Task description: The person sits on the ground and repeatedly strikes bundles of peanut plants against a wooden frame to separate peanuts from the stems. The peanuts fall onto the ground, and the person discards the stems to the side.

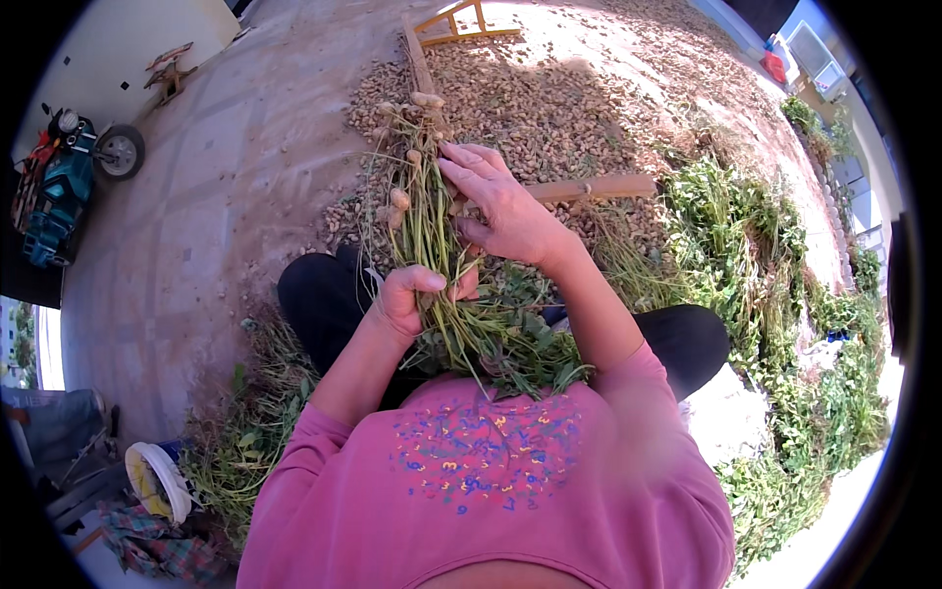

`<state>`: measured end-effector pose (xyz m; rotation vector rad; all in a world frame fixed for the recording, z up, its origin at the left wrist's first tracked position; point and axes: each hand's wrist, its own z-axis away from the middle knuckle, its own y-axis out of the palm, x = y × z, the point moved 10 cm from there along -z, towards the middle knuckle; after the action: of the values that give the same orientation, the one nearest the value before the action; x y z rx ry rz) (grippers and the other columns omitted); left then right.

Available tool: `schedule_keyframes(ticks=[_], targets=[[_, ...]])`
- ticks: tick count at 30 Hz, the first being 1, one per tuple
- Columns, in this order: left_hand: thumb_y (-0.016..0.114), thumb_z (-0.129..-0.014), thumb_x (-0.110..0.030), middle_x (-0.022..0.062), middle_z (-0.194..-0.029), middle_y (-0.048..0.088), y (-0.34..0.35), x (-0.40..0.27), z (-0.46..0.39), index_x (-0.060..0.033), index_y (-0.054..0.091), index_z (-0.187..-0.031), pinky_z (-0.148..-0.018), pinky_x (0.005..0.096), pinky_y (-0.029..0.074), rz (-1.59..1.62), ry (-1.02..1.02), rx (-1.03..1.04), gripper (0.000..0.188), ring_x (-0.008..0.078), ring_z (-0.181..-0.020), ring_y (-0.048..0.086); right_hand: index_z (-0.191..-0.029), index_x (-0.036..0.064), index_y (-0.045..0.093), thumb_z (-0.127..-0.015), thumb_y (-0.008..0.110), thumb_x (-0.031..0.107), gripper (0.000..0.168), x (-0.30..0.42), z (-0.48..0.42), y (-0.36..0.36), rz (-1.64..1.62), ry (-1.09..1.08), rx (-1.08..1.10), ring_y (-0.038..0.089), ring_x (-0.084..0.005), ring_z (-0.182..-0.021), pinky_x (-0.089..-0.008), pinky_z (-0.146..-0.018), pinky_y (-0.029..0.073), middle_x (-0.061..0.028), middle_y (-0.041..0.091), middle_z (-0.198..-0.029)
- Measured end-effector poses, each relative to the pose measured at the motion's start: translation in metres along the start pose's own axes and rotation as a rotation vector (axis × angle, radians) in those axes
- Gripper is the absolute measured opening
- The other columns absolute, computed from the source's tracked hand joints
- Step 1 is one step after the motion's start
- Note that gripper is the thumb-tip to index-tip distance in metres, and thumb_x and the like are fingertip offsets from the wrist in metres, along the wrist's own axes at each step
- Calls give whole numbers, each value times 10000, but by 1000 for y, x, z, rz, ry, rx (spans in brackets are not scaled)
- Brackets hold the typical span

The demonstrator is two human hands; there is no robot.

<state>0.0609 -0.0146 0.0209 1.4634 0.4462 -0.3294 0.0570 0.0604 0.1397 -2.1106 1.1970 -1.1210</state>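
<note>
My left hand (pixel 408 294) is closed around a bunch of peanut plants (pixel 427 221), with the thumb across the green stems. The root end points away from me, and a few tan peanut pods (pixel 399 199) hang on it. Leafy tops (pixel 530 346) spread over my lap. My right hand (pixel 497 202) lies against the right side of the bunch near the roots, its fingers extended and the thumb apart below them. Whether a pod sits under those fingers is hidden.
Loose peanuts (pixel 530 125) cover the ground ahead, with a wooden bar (pixel 596 188) and a yellow wooden frame (pixel 471 37) among them. Heaped peanut plants (pixel 743 228) lie to the right, more plants (pixel 250 442) to the left. A bucket (pixel 158 482) and a motor vehicle (pixel 62 188) stand at left.
</note>
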Motion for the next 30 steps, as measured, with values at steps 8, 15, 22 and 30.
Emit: schedule_keyframes(ticks=[8, 15, 22, 30], targets=[[652, -587, -165, 47, -664, 503, -3, 14, 10, -24, 543, -1151, -575, 294, 325, 96, -77, 47, 592, 141, -568, 431, -1095, 36, 589, -621, 804, 218, 551, -10, 10, 9, 42, 58, 27, 463, -345, -1045, -416, -940, 410, -146, 513, -1129], [646, -605, -168, 35, -639, 518, 1, 18, 8, -25, 553, -1150, -596, 277, 311, 82, -104, 99, 571, 129, -563, 427, -918, 56, 566, -650, 804, 287, 427, -22, 11, -2, -108, 52, 70, 453, -273, -907, -378, -804, 405, -75, 484, -936], [629, -614, -153, 50, -618, 504, 7, 26, 8, -17, 563, -1094, -598, 290, 322, 140, -163, 109, 503, 135, -553, 433, -923, 56, 539, -789, 726, 145, 247, -57, 45, -1, -273, 365, -248, 501, -261, -751, -328, -653, 438, -94, 491, -843], [591, -629, -146, 79, -601, 501, 5, 25, 8, -40, 553, -978, -607, 310, 345, 219, -143, 83, 367, 162, -546, 428, -1019, 8, 528, -907, 563, 96, 147, -22, 88, -15, 140, 300, -606, 578, -236, -583, -347, -493, 468, -115, 552, -758]])
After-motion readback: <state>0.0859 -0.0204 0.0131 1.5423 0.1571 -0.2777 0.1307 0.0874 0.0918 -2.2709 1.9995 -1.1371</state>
